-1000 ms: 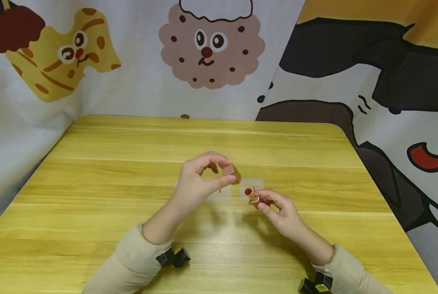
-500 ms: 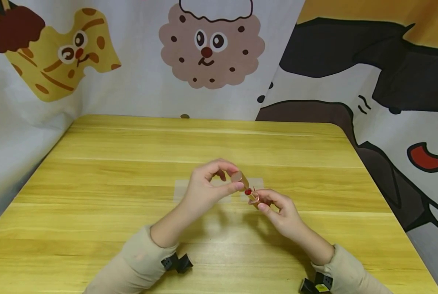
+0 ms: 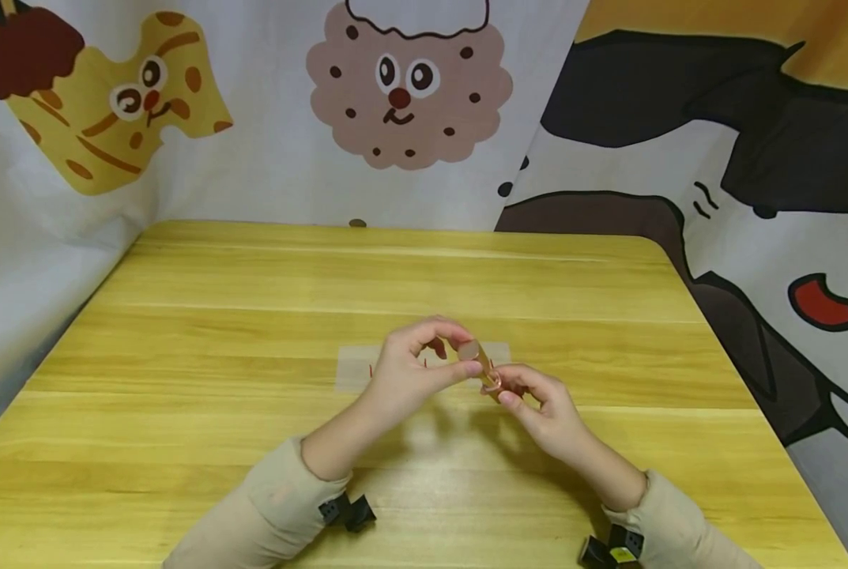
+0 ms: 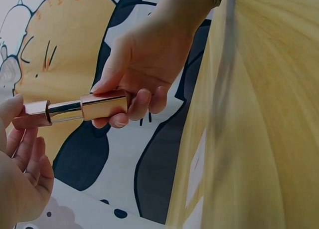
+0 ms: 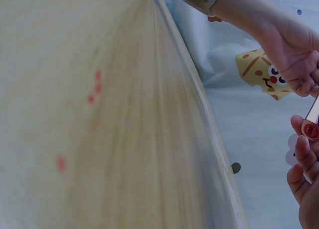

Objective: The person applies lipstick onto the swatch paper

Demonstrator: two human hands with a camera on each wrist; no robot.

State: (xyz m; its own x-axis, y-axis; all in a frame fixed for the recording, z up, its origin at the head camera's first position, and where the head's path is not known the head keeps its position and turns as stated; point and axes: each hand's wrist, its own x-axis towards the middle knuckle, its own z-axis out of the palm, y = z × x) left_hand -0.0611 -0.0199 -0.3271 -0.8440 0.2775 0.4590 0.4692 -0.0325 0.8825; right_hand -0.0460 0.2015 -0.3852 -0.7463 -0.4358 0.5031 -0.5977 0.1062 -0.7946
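Observation:
In the head view my left hand [image 3: 412,363] pinches the rose-gold lipstick cap [image 3: 470,351] between thumb and fingers. My right hand [image 3: 548,411] holds the lipstick base [image 3: 494,385] just below and to the right. Cap and base are in line, tilted, above the table. The left wrist view shows the cap [image 4: 32,114] over the lipstick's tip, with a shiny gold inner tube [image 4: 66,111] bare between it and the base [image 4: 105,105]. The red lipstick tip is hidden. A round red label [image 5: 310,130] marks the base's end in the right wrist view.
Translucent pale patches [image 3: 352,367] with short red marks lie flat on the wooden table [image 3: 253,276] beneath the hands. Behind the table hangs a cartoon-printed cloth [image 3: 267,174]. Small black devices [image 3: 348,511] sit at both sleeve cuffs.
My left hand has come right and slightly down, bringing the cap onto the lipstick held in the right hand. The red tip has gone out of sight. The right hand stays nearly still.

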